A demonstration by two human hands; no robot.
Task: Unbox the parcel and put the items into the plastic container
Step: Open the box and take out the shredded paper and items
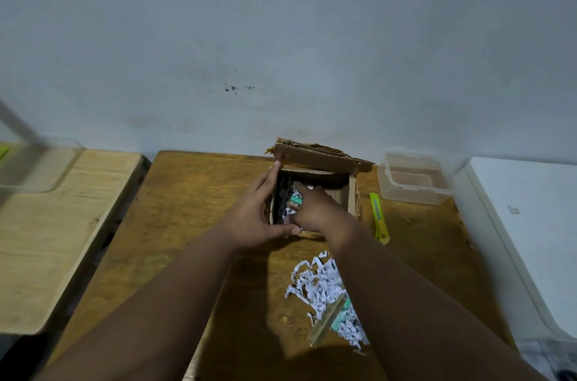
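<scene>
Two hands at open parcel [324, 159] on desk [187, 224] | left hand [256, 218] fingers straight, bracing its left wall | right hand [312, 209] inside, grip hidden | shredded paper [318, 284] lies near | plastic container [415, 193] far right looks unfilled; items remain.

Dim, cool, flat light overall; the wall [281, 37] reads an even grey-blue, no hot spots. Soft-edged shadow pools on the table [193, 209] under and between the forearms [390, 287], heaviest toward its near edge. Cardboard box [321, 159] interior is murky, contents hard to separate. Shredded paper [318, 280] is the brightest patch. Faint sheen on the plastic container [415, 180] at the far right corner. Clear tub [28, 168] at the frame's left edge is smeared by blur. Wide-angle bowing splays the table edges outward. Fine grain throughout.
</scene>
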